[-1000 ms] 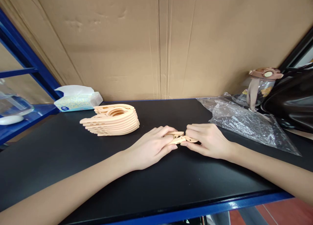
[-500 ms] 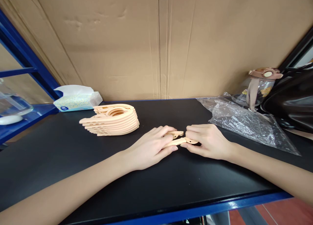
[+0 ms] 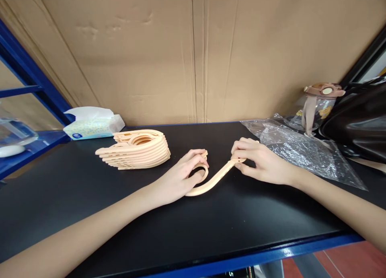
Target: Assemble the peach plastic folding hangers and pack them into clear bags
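A peach-coloured plastic piece (image 3: 211, 184) with a ring and a long curved arm lies low over the black table, between my hands. My left hand (image 3: 183, 173) grips its ring end, fingers and thumb around the ring. At the arm's far tip, my right hand (image 3: 253, 157) pinches the end between thumb and fingers. Part of the piece is hidden under my left fingers. Left of my hands sits a neat stack of similar peach pieces (image 3: 141, 155), their rings lined up.
A tissue pack (image 3: 93, 127) stands at the back left. Crumpled clear plastic (image 3: 301, 149), a bottle with a strap (image 3: 324, 91) and a black bag (image 3: 358, 121) are at the right. Cardboard (image 3: 144, 60) rises behind the black table (image 3: 181, 237).
My right hand has moved slightly up and away from my left hand. The piece's long arm now shows stretched between them, and its ring has come into view.
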Demonstrator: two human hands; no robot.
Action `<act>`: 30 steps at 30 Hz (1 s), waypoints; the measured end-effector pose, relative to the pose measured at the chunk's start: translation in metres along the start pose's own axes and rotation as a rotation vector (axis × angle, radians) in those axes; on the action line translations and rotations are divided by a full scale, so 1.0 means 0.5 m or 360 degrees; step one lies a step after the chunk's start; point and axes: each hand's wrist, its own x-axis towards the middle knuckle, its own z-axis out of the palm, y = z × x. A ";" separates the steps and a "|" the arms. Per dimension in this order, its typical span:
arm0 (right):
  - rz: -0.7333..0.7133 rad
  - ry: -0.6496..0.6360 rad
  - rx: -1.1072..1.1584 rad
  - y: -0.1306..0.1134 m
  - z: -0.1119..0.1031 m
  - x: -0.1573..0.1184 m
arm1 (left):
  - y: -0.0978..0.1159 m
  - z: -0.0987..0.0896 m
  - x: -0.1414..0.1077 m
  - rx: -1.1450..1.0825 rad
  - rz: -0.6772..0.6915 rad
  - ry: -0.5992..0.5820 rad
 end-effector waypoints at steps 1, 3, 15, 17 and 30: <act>0.0015 0.0001 0.0035 0.000 -0.004 0.000 | -0.001 0.001 0.001 -0.0002 -0.0002 0.0003; 0.0032 0.0010 0.0073 0.000 -0.009 -0.002 | -0.004 0.004 0.001 0.0011 0.0009 0.0013; 0.0055 -0.0243 0.0455 -0.010 -0.005 -0.005 | -0.031 0.020 0.005 0.0013 0.0048 0.0237; 0.0031 -0.0250 0.0521 -0.012 -0.004 -0.003 | -0.031 0.020 0.006 0.0004 0.0051 0.0253; -0.0023 -0.0210 0.0886 -0.029 -0.007 -0.005 | -0.035 0.019 0.006 0.0040 -0.0015 0.0360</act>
